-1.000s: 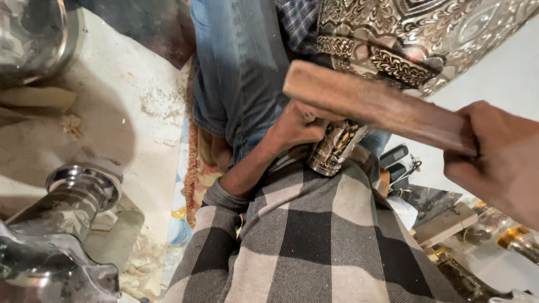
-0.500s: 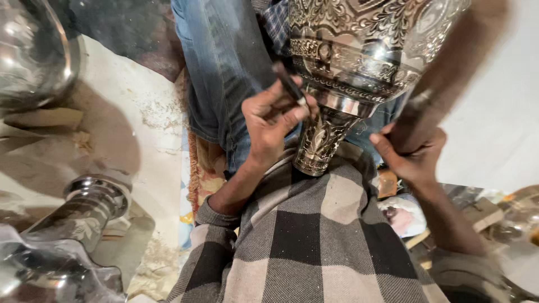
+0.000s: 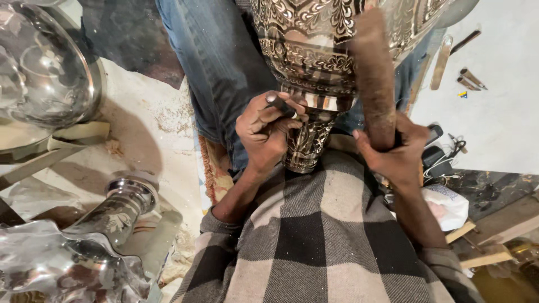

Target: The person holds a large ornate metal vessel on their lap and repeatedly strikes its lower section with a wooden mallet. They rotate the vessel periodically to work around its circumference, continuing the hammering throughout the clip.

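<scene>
The left hand (image 3: 268, 130) sits curled at ten o'clock from the picture's centre, fingers bunched and pinched together, wrist bent, forearm running down toward seven o'clock into a checked sleeve. The right hand (image 3: 396, 151), at two o'clock, is clenched in a fist, its forearm sloping toward five o'clock.

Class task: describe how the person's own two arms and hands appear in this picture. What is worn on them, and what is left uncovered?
Both hands are bare: no gloves, and no rings or watch that can be seen. The left hand and right hand come out of long sleeves of a soft garment in a large grey, black and cream check. The left sleeve is pushed up the forearm; the right sleeve ends near the elbow. The cuffs look dark.
</scene>
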